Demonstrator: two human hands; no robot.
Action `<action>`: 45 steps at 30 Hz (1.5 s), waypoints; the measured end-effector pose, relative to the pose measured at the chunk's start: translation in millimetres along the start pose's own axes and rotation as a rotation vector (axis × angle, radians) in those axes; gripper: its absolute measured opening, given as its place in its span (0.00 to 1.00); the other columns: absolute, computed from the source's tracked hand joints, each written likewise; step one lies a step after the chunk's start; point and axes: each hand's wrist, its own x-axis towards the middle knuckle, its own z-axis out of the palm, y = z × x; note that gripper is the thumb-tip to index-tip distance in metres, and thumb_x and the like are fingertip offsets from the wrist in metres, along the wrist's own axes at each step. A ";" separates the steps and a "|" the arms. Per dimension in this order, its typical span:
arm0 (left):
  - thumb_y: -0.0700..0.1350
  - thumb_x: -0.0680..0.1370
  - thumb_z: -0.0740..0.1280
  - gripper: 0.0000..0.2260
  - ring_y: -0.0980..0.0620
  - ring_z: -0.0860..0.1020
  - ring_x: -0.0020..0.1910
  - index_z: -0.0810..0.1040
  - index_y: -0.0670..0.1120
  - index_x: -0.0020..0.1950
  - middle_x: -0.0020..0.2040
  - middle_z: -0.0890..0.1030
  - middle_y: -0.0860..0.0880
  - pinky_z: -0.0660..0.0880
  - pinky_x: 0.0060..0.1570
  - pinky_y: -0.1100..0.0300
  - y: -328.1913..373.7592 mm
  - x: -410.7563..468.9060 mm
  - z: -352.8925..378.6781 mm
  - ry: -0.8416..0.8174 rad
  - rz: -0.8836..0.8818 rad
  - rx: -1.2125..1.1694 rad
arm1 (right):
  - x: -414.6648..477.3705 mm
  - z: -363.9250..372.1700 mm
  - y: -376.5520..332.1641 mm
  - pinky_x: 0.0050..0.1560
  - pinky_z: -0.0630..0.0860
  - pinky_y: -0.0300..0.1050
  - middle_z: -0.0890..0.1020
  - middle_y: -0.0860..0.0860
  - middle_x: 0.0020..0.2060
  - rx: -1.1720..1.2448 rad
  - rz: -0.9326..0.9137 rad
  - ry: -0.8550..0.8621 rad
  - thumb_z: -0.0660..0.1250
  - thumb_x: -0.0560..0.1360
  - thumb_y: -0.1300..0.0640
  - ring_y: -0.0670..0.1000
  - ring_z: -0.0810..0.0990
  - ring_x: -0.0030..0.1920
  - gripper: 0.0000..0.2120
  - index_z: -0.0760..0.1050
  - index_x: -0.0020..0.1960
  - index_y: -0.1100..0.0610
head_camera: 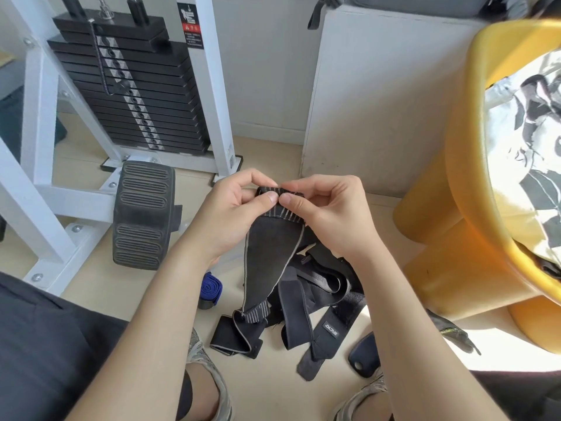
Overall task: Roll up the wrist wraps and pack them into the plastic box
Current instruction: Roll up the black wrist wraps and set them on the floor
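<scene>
Two forearms enter from 7 and 5 o'clock and meet at frame centre. The left hand (230, 208) and right hand (331, 208) each pinch, thumb against curled fingers, the folded top end of a long black fabric wrist wrap with grey edging (273, 253). Its free length hangs toward 6 o'clock onto a loose pile of black straps (318, 287) on the pale floor (273, 390). A rolled blue elastic wrap (211, 288) lies at 9 o'clock of the pile.
</scene>
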 end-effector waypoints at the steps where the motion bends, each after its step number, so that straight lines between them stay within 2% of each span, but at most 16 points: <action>1: 0.45 0.81 0.72 0.04 0.54 0.80 0.45 0.85 0.52 0.54 0.43 0.87 0.45 0.75 0.54 0.58 -0.2 0.0 0.4 0.022 0.005 -0.019 | -0.5 0.3 -0.8 0.50 0.86 0.63 0.90 0.51 0.42 0.000 -0.018 -0.010 0.81 0.77 0.60 0.60 0.89 0.45 0.06 0.90 0.53 0.55; 5: 0.43 0.77 0.73 0.05 0.46 0.78 0.46 0.87 0.52 0.51 0.48 0.84 0.29 0.73 0.56 0.50 2.4 -0.6 4.2 0.122 -0.009 -0.062 | -1.2 0.4 -2.7 0.49 0.85 0.64 0.91 0.51 0.44 0.003 -0.038 -0.070 0.77 0.79 0.63 0.66 0.86 0.45 0.08 0.90 0.55 0.54; 9: 0.37 0.77 0.72 0.08 0.48 0.85 0.47 0.88 0.49 0.49 0.45 0.88 0.38 0.79 0.57 0.53 2.8 -2.3 7.7 0.168 -0.054 -0.084 | -1.6 -1.0 -4.4 0.45 0.82 0.66 0.89 0.59 0.44 0.015 -0.008 -0.093 0.78 0.78 0.60 0.70 0.83 0.44 0.06 0.91 0.52 0.52; 11: 0.36 0.77 0.73 0.07 0.46 0.87 0.49 0.88 0.47 0.49 0.47 0.90 0.40 0.80 0.56 0.52 4.1 -2.5 7.2 0.143 -0.091 -0.131 | -1.9 -2.0 -5.8 0.44 0.82 0.66 0.89 0.57 0.43 0.005 -0.005 -0.089 0.80 0.78 0.57 0.69 0.84 0.44 0.02 0.91 0.50 0.52; 15: 0.42 0.76 0.75 0.04 0.44 0.86 0.52 0.89 0.48 0.48 0.51 0.89 0.39 0.79 0.62 0.43 5.9 -3.2 5.0 0.103 -0.113 -0.186 | -1.3 -1.1 -5.5 0.45 0.84 0.63 0.90 0.49 0.42 -0.039 0.006 -0.056 0.81 0.76 0.56 0.65 0.86 0.43 0.03 0.90 0.49 0.50; 18: 0.39 0.81 0.76 0.08 0.51 0.86 0.51 0.89 0.51 0.55 0.50 0.90 0.43 0.81 0.56 0.55 4.8 -4.6 1.1 0.072 -0.062 -0.079 | -0.8 -1.1 -3.6 0.53 0.86 0.55 0.89 0.46 0.45 -0.006 0.043 -0.027 0.82 0.75 0.58 0.49 0.88 0.46 0.12 0.88 0.57 0.52; 20: 0.38 0.82 0.75 0.12 0.53 0.87 0.51 0.88 0.52 0.60 0.51 0.90 0.46 0.82 0.54 0.62 5.3 -4.6 -2.2 0.033 -0.033 -0.014 | -0.2 -2.6 -1.6 0.55 0.86 0.52 0.89 0.46 0.45 -0.021 0.061 -0.032 0.81 0.76 0.57 0.47 0.89 0.47 0.13 0.87 0.60 0.53; 24: 0.40 0.78 0.78 0.10 0.50 0.89 0.52 0.89 0.55 0.55 0.50 0.91 0.49 0.84 0.60 0.55 4.4 -2.5 -3.1 0.077 -0.003 0.071 | -0.1 -1.4 2.1 0.41 0.81 0.44 0.88 0.43 0.37 -0.107 0.008 -0.051 0.80 0.78 0.55 0.45 0.83 0.36 0.05 0.90 0.54 0.53; 27: 0.48 0.77 0.74 0.06 0.48 0.85 0.44 0.84 0.55 0.53 0.45 0.89 0.43 0.80 0.52 0.51 4.1 -1.5 1.8 0.085 -0.037 0.099 | -1.0 -0.4 4.7 0.37 0.76 0.42 0.87 0.43 0.35 -0.103 -0.018 -0.019 0.80 0.77 0.57 0.46 0.77 0.32 0.06 0.90 0.53 0.51; 29: 0.49 0.78 0.72 0.04 0.47 0.77 0.39 0.81 0.54 0.52 0.43 0.86 0.37 0.73 0.45 0.51 4.3 -1.0 3.0 0.047 -0.034 0.157 | -1.1 -0.2 6.3 0.39 0.81 0.48 0.89 0.44 0.38 -0.049 -0.012 -0.009 0.81 0.76 0.58 0.47 0.79 0.35 0.06 0.91 0.53 0.52; 30: 0.48 0.78 0.72 0.03 0.49 0.77 0.39 0.81 0.53 0.51 0.43 0.87 0.41 0.73 0.45 0.53 5.0 -1.1 3.3 0.038 -0.019 0.160 | -1.3 0.1 6.3 0.44 0.85 0.56 0.90 0.47 0.41 -0.012 0.004 -0.007 0.81 0.76 0.58 0.52 0.82 0.37 0.07 0.91 0.53 0.52; 32: 0.45 0.77 0.73 0.03 0.54 0.81 0.42 0.82 0.52 0.48 0.44 0.89 0.52 0.77 0.47 0.58 7.0 -0.8 3.4 0.063 0.005 0.119 | -2.3 1.0 5.7 0.50 0.84 0.68 0.90 0.55 0.44 0.060 0.018 -0.006 0.81 0.76 0.58 0.66 0.86 0.42 0.07 0.91 0.53 0.52; 35: 0.46 0.74 0.75 0.03 0.52 0.84 0.46 0.86 0.52 0.47 0.47 0.89 0.49 0.80 0.53 0.54 10.0 -0.7 2.5 0.123 -0.001 0.049 | -2.3 3.0 5.0 0.51 0.83 0.72 0.90 0.57 0.45 0.101 0.023 -0.005 0.81 0.75 0.57 0.73 0.85 0.48 0.08 0.90 0.54 0.50; 38: 0.48 0.78 0.77 0.02 0.53 0.86 0.48 0.88 0.53 0.46 0.48 0.90 0.47 0.81 0.55 0.52 10.0 -1.5 0.7 0.116 0.009 0.014 | -1.6 3.0 6.1 0.52 0.81 0.76 0.88 0.64 0.46 0.097 0.037 -0.019 0.80 0.75 0.56 0.77 0.82 0.49 0.08 0.90 0.54 0.49; 42: 0.39 0.77 0.81 0.08 0.50 0.89 0.50 0.88 0.53 0.46 0.48 0.90 0.51 0.85 0.61 0.49 8.3 -4.3 -0.8 0.135 0.023 0.118 | -3.9 -0.5 6.4 0.57 0.82 0.72 0.90 0.59 0.46 0.127 0.063 -0.063 0.79 0.77 0.58 0.71 0.86 0.51 0.06 0.90 0.54 0.52; 45: 0.38 0.75 0.82 0.14 0.51 0.89 0.48 0.87 0.56 0.52 0.45 0.89 0.52 0.86 0.57 0.51 10.1 -5.3 -2.1 0.095 0.043 0.172 | -4.7 -3.9 5.6 0.62 0.83 0.65 0.89 0.60 0.48 0.170 0.066 -0.105 0.79 0.79 0.60 0.61 0.89 0.51 0.13 0.86 0.63 0.53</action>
